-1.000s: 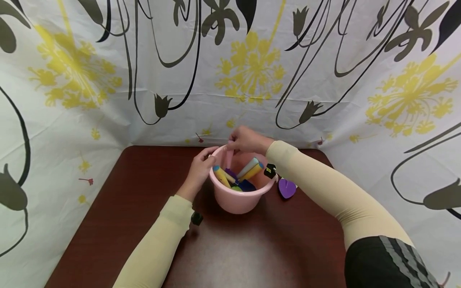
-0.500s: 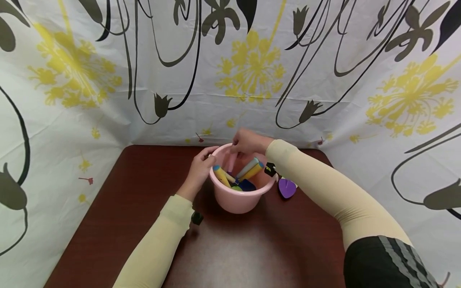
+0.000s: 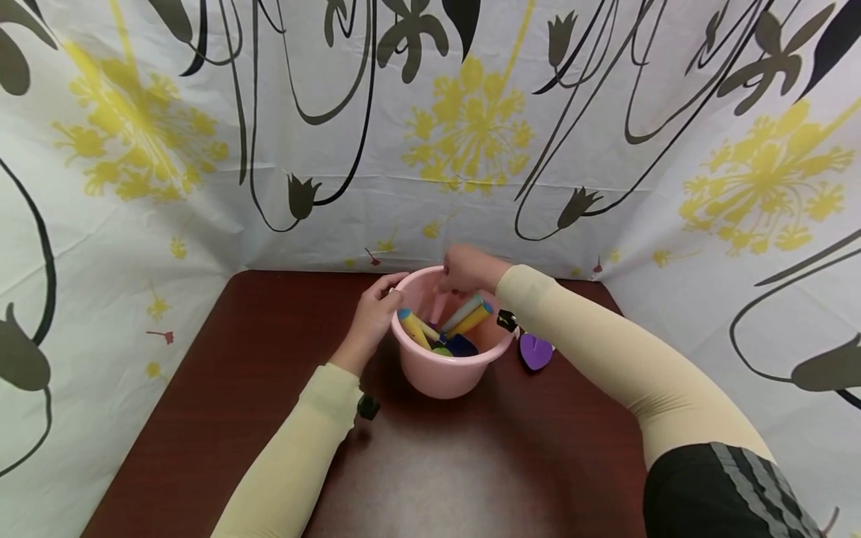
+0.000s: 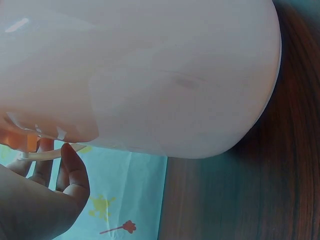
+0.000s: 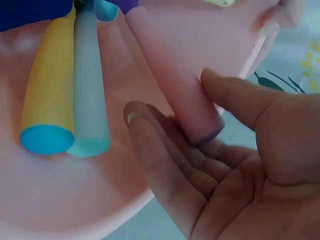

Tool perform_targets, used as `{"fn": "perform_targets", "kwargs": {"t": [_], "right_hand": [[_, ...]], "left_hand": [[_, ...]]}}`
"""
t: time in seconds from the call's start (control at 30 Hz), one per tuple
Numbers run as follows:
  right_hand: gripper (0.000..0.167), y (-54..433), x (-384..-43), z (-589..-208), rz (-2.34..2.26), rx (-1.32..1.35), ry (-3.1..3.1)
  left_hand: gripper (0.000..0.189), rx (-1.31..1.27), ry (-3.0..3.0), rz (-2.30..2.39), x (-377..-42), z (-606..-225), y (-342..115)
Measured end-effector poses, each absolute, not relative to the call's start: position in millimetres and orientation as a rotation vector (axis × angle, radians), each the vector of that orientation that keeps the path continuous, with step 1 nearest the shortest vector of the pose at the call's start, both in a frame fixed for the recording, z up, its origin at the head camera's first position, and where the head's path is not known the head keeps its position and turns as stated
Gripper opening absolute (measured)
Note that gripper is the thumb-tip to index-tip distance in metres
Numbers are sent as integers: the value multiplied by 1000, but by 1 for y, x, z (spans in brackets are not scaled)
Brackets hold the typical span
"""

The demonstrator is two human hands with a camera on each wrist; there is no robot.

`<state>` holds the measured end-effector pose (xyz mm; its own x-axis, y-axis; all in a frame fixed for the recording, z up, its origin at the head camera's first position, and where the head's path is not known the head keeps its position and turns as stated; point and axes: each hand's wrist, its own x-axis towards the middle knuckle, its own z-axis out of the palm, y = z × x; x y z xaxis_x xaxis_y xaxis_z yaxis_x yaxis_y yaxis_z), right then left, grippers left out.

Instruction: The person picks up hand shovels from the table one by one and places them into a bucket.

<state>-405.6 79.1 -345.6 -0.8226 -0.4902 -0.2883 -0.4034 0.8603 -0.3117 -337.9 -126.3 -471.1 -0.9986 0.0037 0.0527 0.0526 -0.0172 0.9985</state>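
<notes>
A pink bucket (image 3: 444, 373) stands on the dark brown table (image 3: 269, 418). My left hand (image 3: 370, 317) grips its left rim; in the left wrist view the fingers (image 4: 70, 170) curl at the rim beside the bucket wall (image 4: 150, 75). My right hand (image 3: 464, 267) hovers over the far rim. In the right wrist view the right hand (image 5: 175, 125) lies with straight fingers under the end of a pink handle (image 5: 170, 80), thumb touching its side. The handle leans down into the bucket (image 5: 60, 200) beside a yellow handle (image 5: 47, 100) and a pale teal handle (image 5: 87, 90).
A purple heart-shaped piece (image 3: 536, 351) lies on the table just right of the bucket. More coloured tools, blue and green among them, fill the bucket's bottom (image 3: 457, 346). A flowered cloth (image 3: 430, 134) walls the table at the back and both sides.
My right hand has lowered the pink handle from upright above the rim down into the bucket, and its fingers have loosened around it. The left hand and the bucket have stayed put.
</notes>
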Motion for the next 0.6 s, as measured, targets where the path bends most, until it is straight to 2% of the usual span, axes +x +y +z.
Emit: {"fn": "perform_targets", "kwargs": {"t": [0.17, 0.43, 0.6], "right_hand": [[34, 75, -401, -349, -204, -662, 2779], [31, 75, -401, -352, -123, -663, 2765], [20, 81, -403, -350, -86, -786, 2675]], "left_hand": [[38, -75, -2171, -2209, -337, -472, -127], [39, -69, -2164, -2222, -339, -474, -127], [39, -71, -2168, -2218, -338, -474, -128]]}}
